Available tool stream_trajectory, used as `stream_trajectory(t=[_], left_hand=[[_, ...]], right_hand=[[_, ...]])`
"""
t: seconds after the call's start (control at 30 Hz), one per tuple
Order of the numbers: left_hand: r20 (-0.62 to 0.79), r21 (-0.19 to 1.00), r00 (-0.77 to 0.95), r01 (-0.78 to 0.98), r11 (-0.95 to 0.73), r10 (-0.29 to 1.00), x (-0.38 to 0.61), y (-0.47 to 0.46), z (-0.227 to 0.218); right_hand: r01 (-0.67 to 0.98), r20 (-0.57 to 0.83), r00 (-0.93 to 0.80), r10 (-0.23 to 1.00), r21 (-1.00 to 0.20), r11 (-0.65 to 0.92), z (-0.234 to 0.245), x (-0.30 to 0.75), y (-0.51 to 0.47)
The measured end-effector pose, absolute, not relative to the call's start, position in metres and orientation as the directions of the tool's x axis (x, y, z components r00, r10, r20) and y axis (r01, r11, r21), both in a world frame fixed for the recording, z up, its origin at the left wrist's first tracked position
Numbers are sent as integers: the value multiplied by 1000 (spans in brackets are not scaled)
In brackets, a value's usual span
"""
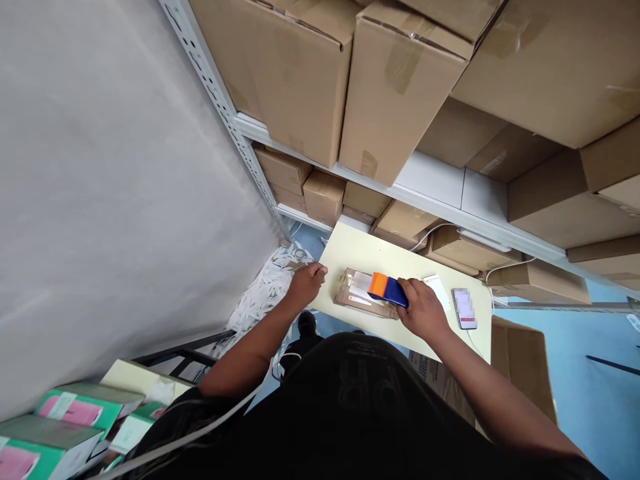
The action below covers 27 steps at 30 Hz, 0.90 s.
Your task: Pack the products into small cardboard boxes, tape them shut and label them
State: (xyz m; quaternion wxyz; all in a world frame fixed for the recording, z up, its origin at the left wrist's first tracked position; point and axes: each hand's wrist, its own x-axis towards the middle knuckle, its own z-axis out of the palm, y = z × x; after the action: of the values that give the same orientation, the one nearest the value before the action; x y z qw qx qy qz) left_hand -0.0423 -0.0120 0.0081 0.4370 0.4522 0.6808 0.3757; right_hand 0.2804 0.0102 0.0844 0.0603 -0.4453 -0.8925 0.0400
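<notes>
A small brown parcel (356,299) with a white label lies on a pale yellow table (360,257). My right hand (423,308) is closed on an orange and blue tape dispenser (386,289) held on top of the parcel. My left hand (307,283) rests at the table's left edge, just left of the parcel, with its fingers curled; whether it holds anything I cannot make out.
A phone (465,308) and a white slip (436,288) lie right of the parcel. Metal shelving (440,187) loaded with cardboard boxes rises behind. White paper strips (263,293) litter the floor at left. Green and pink boxes (75,410) sit at lower left. A brown carton (523,363) stands right of the table.
</notes>
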Motion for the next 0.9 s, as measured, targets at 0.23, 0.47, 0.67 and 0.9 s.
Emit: stream_trajectory(t=[0.23,0.47,0.67,0.9], left_hand=[[-283,840,-227,411,355,932,-13,-23,-69],[-288,838,-165,434,331,943,8,-23,-86],[48,803,-147,594,50,988,0,-19,-50],[45,814,69,576,-76,997,28,-35,-55]], right_hand=[[799,-64,-598,799,28,601,55,268,-2],[818,-82,-568,819,58,573,40,264,-2],[802,-71,-594,802,25,596,39,257,2],[797,-59,-602,796,12,604,36,256,5]])
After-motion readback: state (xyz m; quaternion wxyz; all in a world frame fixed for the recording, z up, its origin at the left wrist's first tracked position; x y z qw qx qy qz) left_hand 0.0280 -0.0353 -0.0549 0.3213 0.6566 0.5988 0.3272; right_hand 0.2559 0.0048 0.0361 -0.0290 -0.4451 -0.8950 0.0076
